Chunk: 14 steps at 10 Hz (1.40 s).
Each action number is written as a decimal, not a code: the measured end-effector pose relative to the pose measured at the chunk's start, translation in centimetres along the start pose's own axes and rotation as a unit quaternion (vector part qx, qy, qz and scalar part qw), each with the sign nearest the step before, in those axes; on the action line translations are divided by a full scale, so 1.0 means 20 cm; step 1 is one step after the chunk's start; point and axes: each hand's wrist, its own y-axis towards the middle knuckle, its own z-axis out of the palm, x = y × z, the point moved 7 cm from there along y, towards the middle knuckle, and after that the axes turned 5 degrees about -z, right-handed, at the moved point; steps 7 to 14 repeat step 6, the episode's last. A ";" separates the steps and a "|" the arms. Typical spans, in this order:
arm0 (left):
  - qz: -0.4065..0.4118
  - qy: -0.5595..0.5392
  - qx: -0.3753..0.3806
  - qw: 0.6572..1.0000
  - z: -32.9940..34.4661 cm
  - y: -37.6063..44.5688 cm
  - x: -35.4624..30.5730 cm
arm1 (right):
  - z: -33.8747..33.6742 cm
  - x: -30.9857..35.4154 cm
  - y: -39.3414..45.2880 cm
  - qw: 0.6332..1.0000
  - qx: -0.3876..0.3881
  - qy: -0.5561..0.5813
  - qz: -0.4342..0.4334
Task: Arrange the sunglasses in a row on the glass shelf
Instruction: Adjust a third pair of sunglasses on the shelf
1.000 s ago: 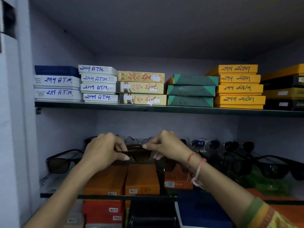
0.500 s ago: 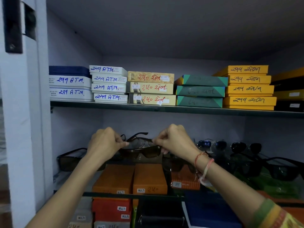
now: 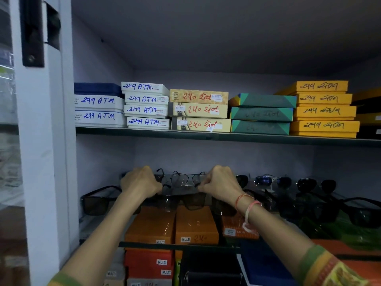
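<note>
Left hand (image 3: 140, 182): fingers curled closed, pinching the left end of the brown-lensed sunglasses (image 3: 183, 200). Right hand (image 3: 220, 183): fingers curled closed on the right end. The sunglasses span between both hands, low over the glass shelf (image 3: 177, 244).

Both hands reach into the cabinet at the level of the glass shelf (image 3: 99, 223). The left hand (image 3: 140, 184) and the right hand (image 3: 221, 183) are closed into fists, each with a grip on one end of a pair of brown-lensed sunglasses (image 3: 181, 201). The lenses appear to sit low over the shelf; contact cannot be confirmed in the dim light. Behind them lies a pair of thin wire-framed glasses (image 3: 185, 179). Another dark pair (image 3: 97, 203) sits to the left, and more dark pairs (image 3: 305, 203) lie to the right. Labelled boxes (image 3: 198, 110) are stacked on the upper shelf (image 3: 206, 136).
</note>
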 end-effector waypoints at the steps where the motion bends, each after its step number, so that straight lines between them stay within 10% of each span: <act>1: 0.002 0.020 0.000 1.000 0.02 0.00 0.00 | 0.05 -0.01 0.00 1.000 0.002 -0.014 0.004; 14: 0.091 -0.025 -0.091 0.991 -0.05 -0.17 -0.07 | -0.18 -0.01 -0.16 0.999 -0.034 0.036 0.010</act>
